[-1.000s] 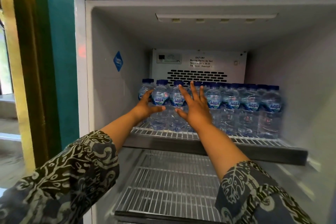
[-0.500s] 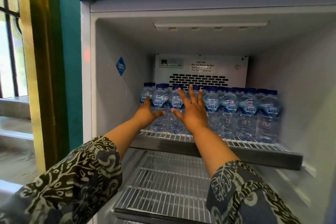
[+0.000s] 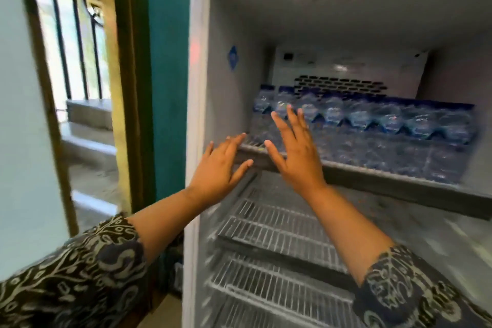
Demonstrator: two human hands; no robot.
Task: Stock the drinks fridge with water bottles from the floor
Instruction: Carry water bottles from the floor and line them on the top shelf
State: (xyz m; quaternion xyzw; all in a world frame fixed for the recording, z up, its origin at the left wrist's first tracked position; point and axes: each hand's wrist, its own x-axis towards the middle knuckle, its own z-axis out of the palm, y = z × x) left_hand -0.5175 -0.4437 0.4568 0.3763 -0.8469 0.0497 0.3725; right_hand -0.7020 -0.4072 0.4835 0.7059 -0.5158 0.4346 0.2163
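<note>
The open fridge point(image 3: 221, 82) has a row of several clear water bottles point(image 3: 386, 128) with blue caps and labels across its top wire shelf point(image 3: 372, 178). My left hand point(image 3: 217, 165) is in front of the shelf's left end, fingers straight and spread, holding nothing. My right hand point(image 3: 295, 146) is beside it, fingers spread in front of the leftmost bottles, apart from them. The picture is blurred by motion.
Two bare wire shelves point(image 3: 279, 234) lie below the stocked one. Left of the fridge are a teal wall point(image 3: 165, 74), a yellow door frame point(image 3: 117, 88) and a barred window point(image 3: 74, 34) with steps beyond. The fridge's back panel has a dark vent grille point(image 3: 340, 85).
Both hands have pulled back from the leftmost bottles toward the shelf's front edge. The view has swung left and become blurred.
</note>
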